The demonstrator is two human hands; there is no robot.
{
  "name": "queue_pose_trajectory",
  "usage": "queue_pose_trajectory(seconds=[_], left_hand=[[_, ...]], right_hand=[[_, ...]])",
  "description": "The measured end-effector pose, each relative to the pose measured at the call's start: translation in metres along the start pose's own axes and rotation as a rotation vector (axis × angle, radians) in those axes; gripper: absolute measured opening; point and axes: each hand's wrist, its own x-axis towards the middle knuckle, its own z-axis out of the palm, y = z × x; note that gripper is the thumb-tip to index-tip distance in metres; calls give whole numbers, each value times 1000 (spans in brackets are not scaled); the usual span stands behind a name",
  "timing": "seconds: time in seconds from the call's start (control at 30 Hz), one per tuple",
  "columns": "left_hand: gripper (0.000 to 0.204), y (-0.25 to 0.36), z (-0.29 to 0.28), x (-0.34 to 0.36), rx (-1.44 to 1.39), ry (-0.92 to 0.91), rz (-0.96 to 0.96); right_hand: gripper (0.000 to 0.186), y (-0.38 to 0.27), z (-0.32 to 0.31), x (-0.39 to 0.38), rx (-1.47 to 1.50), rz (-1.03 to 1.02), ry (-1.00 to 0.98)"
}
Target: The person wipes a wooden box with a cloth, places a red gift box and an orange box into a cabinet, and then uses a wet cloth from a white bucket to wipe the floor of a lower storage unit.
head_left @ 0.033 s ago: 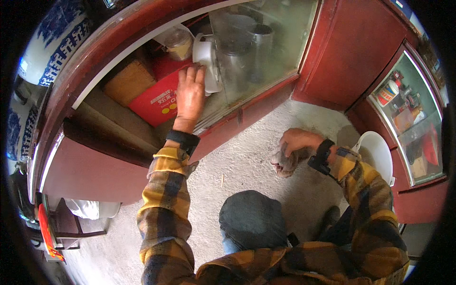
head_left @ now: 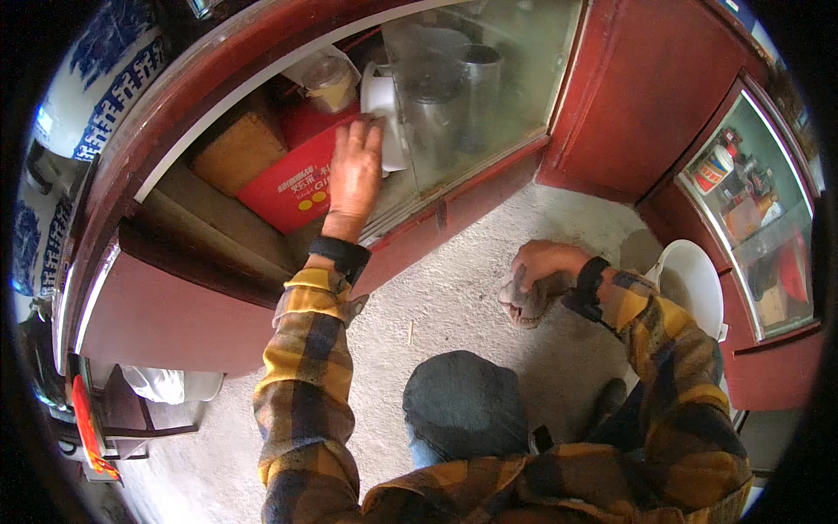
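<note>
Over the rough grey concrete floor (head_left: 445,297), the right hand (head_left: 548,260) curls its fingers around a crumpled grey cloth (head_left: 527,305). At the open red-brown wooden cabinet (head_left: 183,314), the left hand (head_left: 356,179) half-bends its fingers by a white container (head_left: 382,96), grip unclear.

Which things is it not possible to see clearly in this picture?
All in the head view:
White container: whether the left hand grips it; that hand covers the spot.
Metal vessels: details blurred by cloudy glass.
Grey cloth: partly covered by the right hand.
White bucket: lower side hidden by the right sleeve.
</note>
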Motion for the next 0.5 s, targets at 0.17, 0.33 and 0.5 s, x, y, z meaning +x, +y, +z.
queue_pose_trajectory(seconds=[0.17, 0.33, 0.5], left_hand=[[41, 20, 2, 2, -190, 64, -53], [41, 22, -13, -10, -427, 5, -246], [33, 54, 8, 4, -259, 113, -284]], right_hand=[[54, -31, -17, 20, -16, -154, 331], [52, -61, -73, 16, 292, -217, 1054], [66, 14, -129, -2, 549, -35, 1560]])
